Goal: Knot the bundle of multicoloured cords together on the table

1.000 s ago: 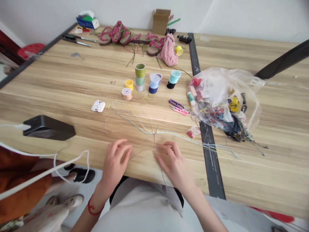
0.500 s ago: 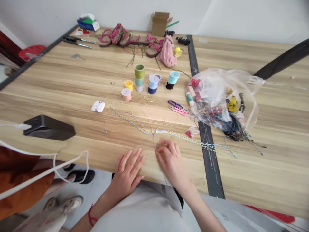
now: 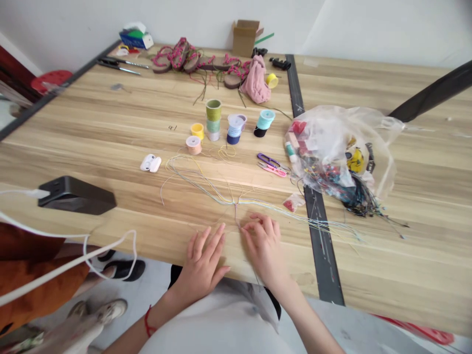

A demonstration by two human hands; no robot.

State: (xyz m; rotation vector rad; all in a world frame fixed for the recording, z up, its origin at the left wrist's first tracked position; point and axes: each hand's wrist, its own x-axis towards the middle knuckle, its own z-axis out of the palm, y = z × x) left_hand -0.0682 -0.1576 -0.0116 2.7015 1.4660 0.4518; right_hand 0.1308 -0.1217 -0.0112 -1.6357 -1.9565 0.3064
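Observation:
My left hand [image 3: 204, 260] lies palm down at the table's near edge, fingers stretched and slightly apart, holding nothing. My right hand [image 3: 264, 250] pinches thin thread between thumb and index finger, near the lower end of a short knotted cord [image 3: 236, 214]. From the knot at the top of that cord, a bundle of pale threads [image 3: 280, 205] runs right across the dark strip. Another bundle of threads [image 3: 199, 178] spreads left in a loose loop. Part of the held thread is hidden under my right fingers.
Thread spools [image 3: 213, 118] stand mid-table. Purple thread snips [image 3: 268, 160] and pink snips [image 3: 273, 170] lie right of them. A plastic bag [image 3: 339, 142] of cords sits right. A white earbud case [image 3: 150, 163] and black power block [image 3: 77, 195] are left. A person stands at lower left.
My left hand has slid slightly right and up toward the cord. My right hand has shifted a little right, still pinching the thread, and the cord's lower end leans right with it.

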